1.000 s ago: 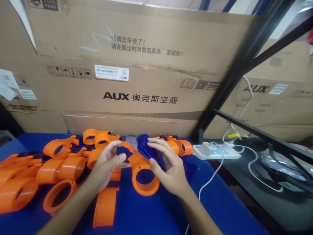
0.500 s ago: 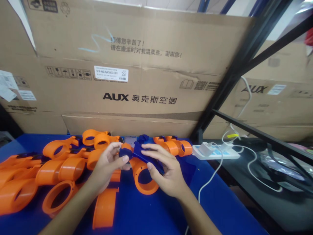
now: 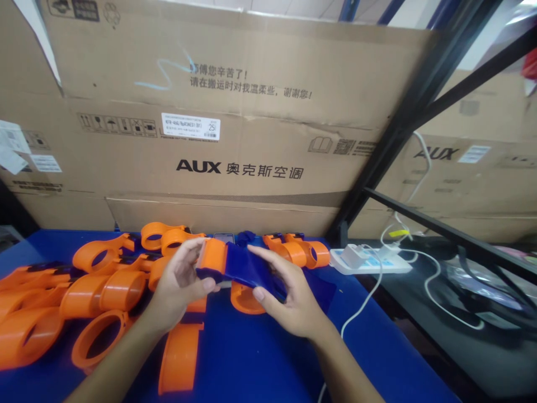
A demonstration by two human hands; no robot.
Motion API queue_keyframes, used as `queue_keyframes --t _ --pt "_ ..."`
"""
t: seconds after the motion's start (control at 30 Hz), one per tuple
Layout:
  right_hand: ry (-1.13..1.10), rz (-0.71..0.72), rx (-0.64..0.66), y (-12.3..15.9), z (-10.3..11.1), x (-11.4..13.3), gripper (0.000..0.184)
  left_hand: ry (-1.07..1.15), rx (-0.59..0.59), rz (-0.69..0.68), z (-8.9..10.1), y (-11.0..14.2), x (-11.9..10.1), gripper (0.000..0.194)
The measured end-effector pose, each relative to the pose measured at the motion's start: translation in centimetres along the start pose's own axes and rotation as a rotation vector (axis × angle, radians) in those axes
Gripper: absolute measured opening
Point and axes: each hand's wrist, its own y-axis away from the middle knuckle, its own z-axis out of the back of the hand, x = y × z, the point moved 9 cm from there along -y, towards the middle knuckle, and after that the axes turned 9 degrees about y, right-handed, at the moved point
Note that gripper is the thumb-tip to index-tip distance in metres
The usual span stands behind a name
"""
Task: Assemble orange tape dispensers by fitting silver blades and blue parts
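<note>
My left hand [image 3: 182, 282] is closed around a curved orange plastic piece [image 3: 213, 256] with a dark blue lower edge. A wide, glossy dark blue strip [image 3: 247, 266] runs from that piece to my right hand [image 3: 291, 291], whose thumb and fingers grip its right part. Below the strip shows part of an orange ring [image 3: 246, 302], like those of the tape dispensers on the table; whether it joins the held piece I cannot tell. Orange tape dispensers [image 3: 123, 290] lie in a group left of my left hand. One more dispenser [image 3: 180, 358] lies near my left forearm.
The table [image 3: 260, 369] has a blue top. Two orange dispensers [image 3: 304, 252] lie behind my right hand, near a phone-like device [image 3: 224, 238]. A white power strip [image 3: 371, 260] with cables stands at the right. Cardboard [image 3: 251, 140] and a black metal frame [image 3: 388, 129] bound the back.
The held orange piece has turned and shows a broader face. More of the blue strip lies flat between my hands. The orange ring below has shifted up and is more covered.
</note>
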Motion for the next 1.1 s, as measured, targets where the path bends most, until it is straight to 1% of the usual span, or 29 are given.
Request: queue_keyframes --t 0.1,0.2,0.3,0.4,0.5,0.7,0.87,1.0,1.1 --pt "0.135 0.070 -0.027 0.3 0.3 0.6 0.062 -0.004 0.068 -0.009 -0.3 0.0 -0.3 0.063" --pt "0.291 0.167 -0.060 0.6 -0.2 1.2 0.066 0.029 0.088 0.044 -0.2 -0.1 0.3 0.062" --pt "0.418 0.261 -0.065 0.8 -1.1 1.6 0.060 -0.016 0.015 0.045 0.8 -0.4 0.8 0.052" --pt "0.461 0.315 -0.055 0.9 -1.6 1.8 0.055 -0.125 -0.080 0.000 1.9 -0.6 0.7 0.045" --pt "0.457 0.329 -0.057 0.9 -1.7 1.9 0.055 -0.182 -0.126 -0.025 2.3 -0.7 0.5 0.044" --pt "0.436 0.301 -0.048 0.9 -1.7 1.7 0.061 -0.157 -0.158 -0.016 2.1 -0.4 0.1 0.042" --pt "0.429 0.290 -0.051 0.9 -1.7 1.8 0.066 -0.193 -0.206 -0.050 2.1 -0.1 -0.3 0.041" --pt "0.435 0.296 -0.057 0.9 -1.7 1.8 0.067 -0.142 -0.205 -0.049 1.9 -0.1 -0.1 0.041" --pt "0.431 0.293 -0.050 0.9 -1.8 1.7 0.065 -0.123 -0.231 -0.054 2.0 -0.1 0.0 0.043"
